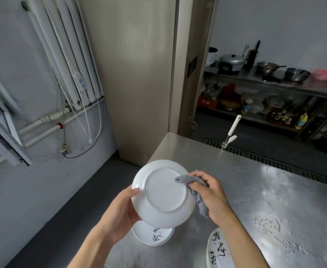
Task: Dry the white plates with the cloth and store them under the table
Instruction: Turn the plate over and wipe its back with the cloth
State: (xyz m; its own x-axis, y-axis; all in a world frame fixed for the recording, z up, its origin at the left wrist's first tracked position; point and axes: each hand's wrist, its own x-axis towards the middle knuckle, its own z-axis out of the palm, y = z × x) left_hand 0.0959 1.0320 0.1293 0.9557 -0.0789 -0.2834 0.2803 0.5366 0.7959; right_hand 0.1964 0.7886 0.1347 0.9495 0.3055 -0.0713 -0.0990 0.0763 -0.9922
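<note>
My left hand [120, 211] grips the plate [163, 193]. My right hand [210, 192] pinches the cloth [195, 192]. I should rub slowly all around its back.

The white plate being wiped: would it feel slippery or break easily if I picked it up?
Probably stiff: the white plate holds its shape though the left hand grips only its rim. Its glossy glaze looks smooth, so it may be slippery, more so if damp. It looks like ceramic, so a drop onto the steel table could chip it.
</note>
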